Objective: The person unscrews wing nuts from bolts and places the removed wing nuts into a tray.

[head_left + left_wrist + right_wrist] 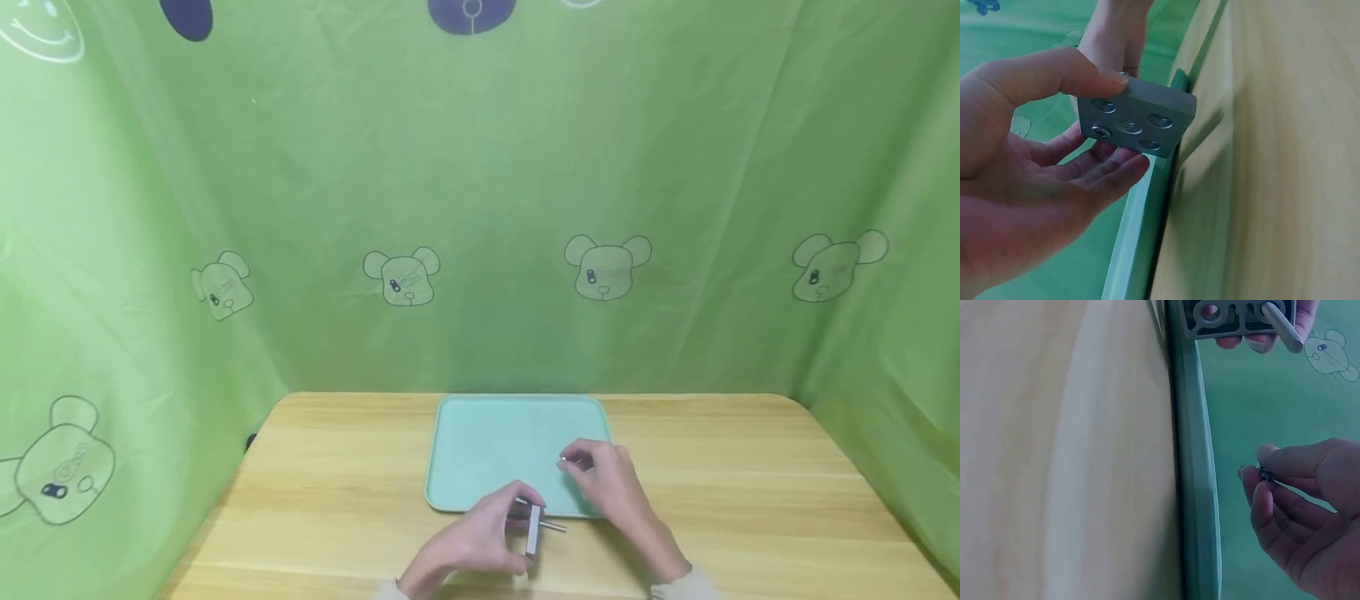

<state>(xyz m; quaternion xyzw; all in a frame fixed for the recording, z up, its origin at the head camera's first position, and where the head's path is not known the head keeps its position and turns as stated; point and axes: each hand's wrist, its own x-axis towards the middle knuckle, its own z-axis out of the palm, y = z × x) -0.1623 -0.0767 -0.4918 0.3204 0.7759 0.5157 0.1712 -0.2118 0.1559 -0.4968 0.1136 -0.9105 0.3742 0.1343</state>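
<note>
My left hand (483, 529) grips a grey metal block (533, 533) by its edges, thumb on one side and fingertips on the other. Several round holes show in the block's face in the left wrist view. From its other face, a smooth metal rod (1282, 327) sticks out toward the right hand. Above the right part of the tray, my right hand (609, 482) pinches a small dark metal piece (1266, 474) between thumb and fingertips. Its exact kind is mostly hidden by the fingers. The two hands are apart.
A light green tray (502, 442) lies at the back of the wooden table (337, 483), its near rim beside the left hand. Green curtains (510, 183) printed with bear faces enclose the table at the back and both sides.
</note>
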